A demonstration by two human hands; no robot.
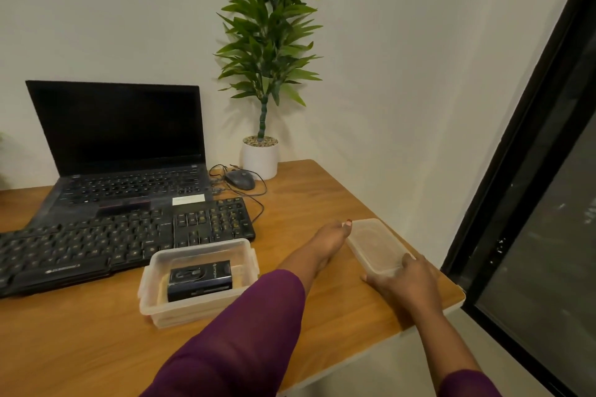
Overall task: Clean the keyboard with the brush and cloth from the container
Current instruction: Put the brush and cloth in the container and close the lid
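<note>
A black keyboard (122, 235) lies across the left of the wooden table (96, 348), in front of a laptop. Just right of it stands an open clear plastic container (200, 306) holding a black box (200, 279) with something pale beneath it. The container's clear lid (375, 245) lies flat near the table's right edge. My left hand (329, 240) touches the lid's far left corner with its fingertips. Over the lid's near end my right hand (403, 277) is closed. No brush or cloth is plainly visible.
An open black laptop (129, 151) sits behind the keyboard. A wired mouse (240, 179) and a potted plant (261, 155) stand at the back by the wall. A dark window frame (522, 171) runs down the right, close to the table's corner.
</note>
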